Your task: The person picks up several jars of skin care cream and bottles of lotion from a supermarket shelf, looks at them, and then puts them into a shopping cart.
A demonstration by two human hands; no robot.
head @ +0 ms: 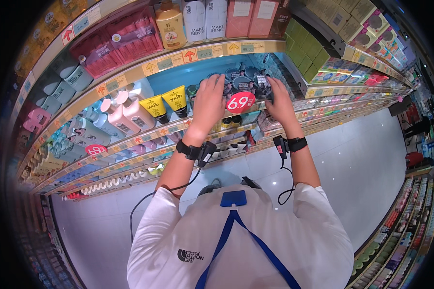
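Several round jars with dark lids [241, 83] stand close together on a blue-backed shelf [181, 74]. My left hand [210, 103] reaches over the left side of this group, its fingertips on or just above the lids. At the group's right side, my right hand [281, 103] has its fingers and thumb spread beside a jar with a printed label [263, 83]. Whether either hand grips a jar is hidden. Between my hands a round red price sign [241, 102] hangs at the shelf edge. Two yellow tubes [175, 99] stand left of my left hand.
Pink pump bottles [130, 115] stand farther left. Boxes and bottles [204, 20] fill the shelf above, whose price rail [209, 53] juts over the jars. Stacked green boxes [305, 50] are at the right. Cables [293, 180] hang from both wrist-worn devices. Tiled floor [350, 155] lies behind me.
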